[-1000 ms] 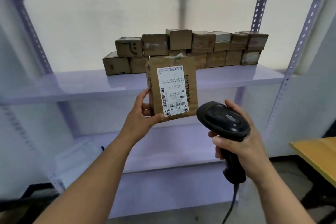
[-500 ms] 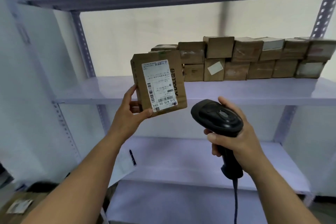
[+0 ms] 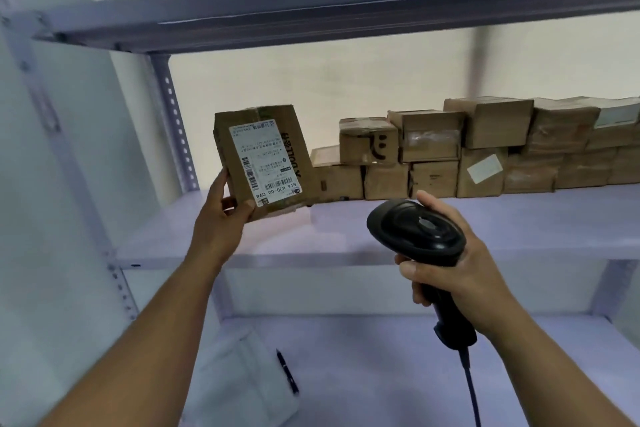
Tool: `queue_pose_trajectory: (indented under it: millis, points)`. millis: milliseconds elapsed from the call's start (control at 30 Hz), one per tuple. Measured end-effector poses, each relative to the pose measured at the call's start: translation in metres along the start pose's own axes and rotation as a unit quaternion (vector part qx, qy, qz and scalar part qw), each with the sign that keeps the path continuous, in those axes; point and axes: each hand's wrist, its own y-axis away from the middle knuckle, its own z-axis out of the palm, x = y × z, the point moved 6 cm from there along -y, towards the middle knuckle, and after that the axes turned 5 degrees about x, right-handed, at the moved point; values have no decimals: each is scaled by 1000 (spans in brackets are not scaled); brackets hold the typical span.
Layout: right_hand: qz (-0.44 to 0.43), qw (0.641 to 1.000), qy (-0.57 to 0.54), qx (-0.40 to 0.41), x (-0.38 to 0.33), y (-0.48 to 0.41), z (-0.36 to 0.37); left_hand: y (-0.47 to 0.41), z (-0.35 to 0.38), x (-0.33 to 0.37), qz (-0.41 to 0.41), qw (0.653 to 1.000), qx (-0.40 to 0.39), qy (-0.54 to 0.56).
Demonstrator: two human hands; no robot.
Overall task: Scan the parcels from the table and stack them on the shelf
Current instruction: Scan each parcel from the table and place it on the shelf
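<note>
The left hand (image 3: 221, 215) grips a brown cardboard parcel (image 3: 266, 163) by its lower left corner, thumb on the front face and fingers curled behind. The rest of that face stays uncovered, including the white shipping label (image 3: 265, 149) and the barcode (image 3: 284, 182) near its lower edge. The parcel is in the air, tilted slightly with its top leaning toward 11 o'clock. It hangs over the front left part of the pale lilac metal shelf board (image 3: 519, 225) and touches neither the board nor any other parcel. The label faces the person and the reader, which suits a scan rather than a placing.

The right hand (image 3: 453, 270) is clamped round the grip of a black handheld barcode scanner (image 3: 417, 230). The thumb lies along the side of the head, and the dark cable (image 3: 469, 388) drops toward 6 o'clock. The two hands are apart, with the parcel at about 10 o'clock from the scanner head. The head's front end points up and left toward the parcel. Whether its beam falls on the barcode cannot be told, since no light shows on the label.

At 2 o'clock a row of brown cardboard boxes (image 3: 485, 149) stands two high against the back of the same board, packed side by side. The run ends in a single low box at its left, just behind the held parcel. That open end is probably where this parcel will go, so the stack stays tight and grows leftward toward the perforated grey upright (image 3: 175, 121).

On the lower shelf (image 3: 381, 374) at 7 o'clock lie a white folded sheet (image 3: 242, 374) and a black pen (image 3: 287, 371).
</note>
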Motion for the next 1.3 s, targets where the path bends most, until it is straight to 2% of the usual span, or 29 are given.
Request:
queue_pose_trajectory:
  millis: [367, 633, 800, 933, 1300]
  points:
    - [-8, 998, 28, 57, 17, -62, 65, -133, 5, -92, -62, 992, -78, -80]
    - [-2, 992, 65, 108, 31, -83, 82, -167, 44, -104, -25, 975, -173, -139]
    - [3, 990, 70, 126, 40, -86, 86, -165, 62, -101, -5, 961, -249, -122]
    - [7, 988, 83, 128, 43, -85, 89, -166, 72, -98, -5, 963, -249, -103]
    - [22, 987, 75, 139, 38, -58, 84, -157, 88, -92, 3, 960, -240, -146]
